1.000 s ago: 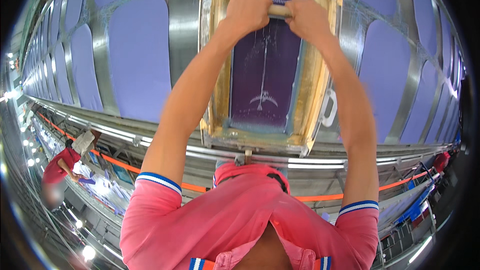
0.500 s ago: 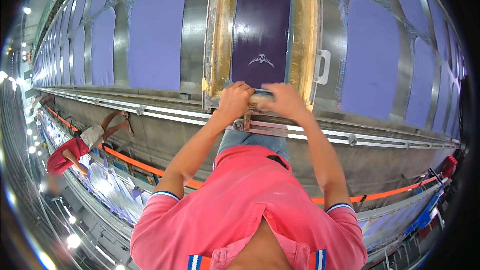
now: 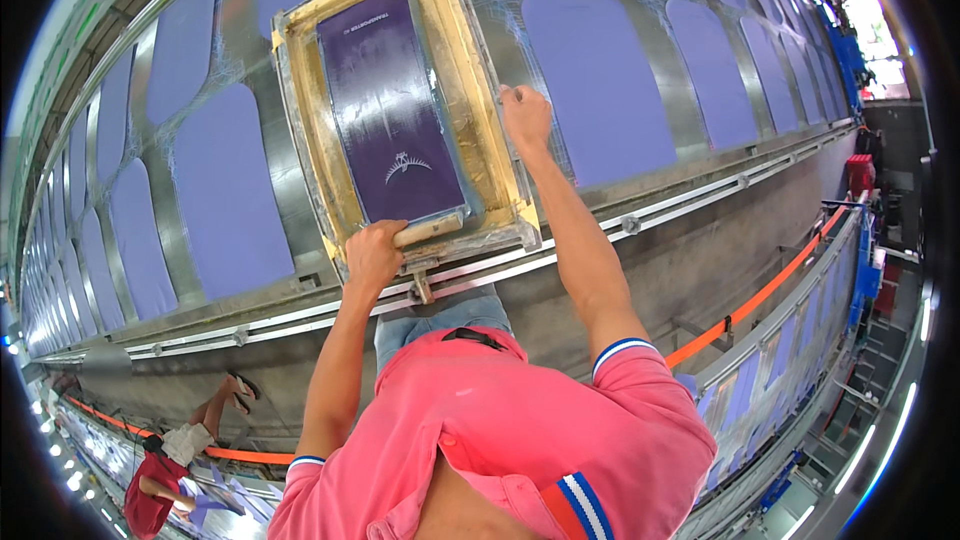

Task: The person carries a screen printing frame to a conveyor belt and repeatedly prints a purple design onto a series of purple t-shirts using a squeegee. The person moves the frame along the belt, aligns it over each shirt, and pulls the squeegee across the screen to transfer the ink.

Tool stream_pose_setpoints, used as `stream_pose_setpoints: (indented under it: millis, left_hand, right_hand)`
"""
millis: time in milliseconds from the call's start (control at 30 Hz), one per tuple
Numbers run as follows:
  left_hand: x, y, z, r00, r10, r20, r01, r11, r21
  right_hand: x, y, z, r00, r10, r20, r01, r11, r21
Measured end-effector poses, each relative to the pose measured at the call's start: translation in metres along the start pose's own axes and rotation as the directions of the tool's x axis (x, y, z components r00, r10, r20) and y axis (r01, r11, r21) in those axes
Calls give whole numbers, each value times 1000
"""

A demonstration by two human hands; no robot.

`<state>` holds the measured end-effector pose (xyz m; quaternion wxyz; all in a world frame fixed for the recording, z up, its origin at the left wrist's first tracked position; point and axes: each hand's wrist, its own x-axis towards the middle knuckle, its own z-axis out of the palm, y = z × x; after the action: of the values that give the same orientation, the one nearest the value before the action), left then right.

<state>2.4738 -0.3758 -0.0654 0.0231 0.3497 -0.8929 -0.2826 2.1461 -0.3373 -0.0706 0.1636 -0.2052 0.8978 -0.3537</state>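
Fingers of the left hand [image 3: 373,256] were clamped on the left end of the squeegee [image 3: 432,228], which lay across the near end of the screen [image 3: 385,110]. The right hand's [image 3: 528,120] fingers curled at the frame's [image 3: 455,70] right edge; whether they gripped it, I couldn't tell. Panels [image 3: 600,90] lay left and right.
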Motion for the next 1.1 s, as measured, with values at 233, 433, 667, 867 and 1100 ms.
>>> stream_pose_setpoints:
  millis: [233,433,667,867,1100]
  left_hand:
    - [-47,-100,-40,998,-56,-43,59,995,78]
    - [-99,-219,-106,996,-70,-52,77,987,139]
    - [-122,-235,-129,997,-71,-29,74,991,111]
    - [-125,-235,-134,1000,-15,-20,17,991,130]
    - [-140,-251,-93,991,93,-98,-75,982,173]
  right_hand:
    - [-55,-39,112,994,-101,-50,107,982,156]
    - [-134,-103,225,999,-51,-14,53,968,246]
    - [-151,-101,249,993,-68,-92,85,977,198]
    - [-145,-97,244,997,-26,-69,37,988,148]
    - [-133,-103,252,1000,24,17,-24,1000,5]
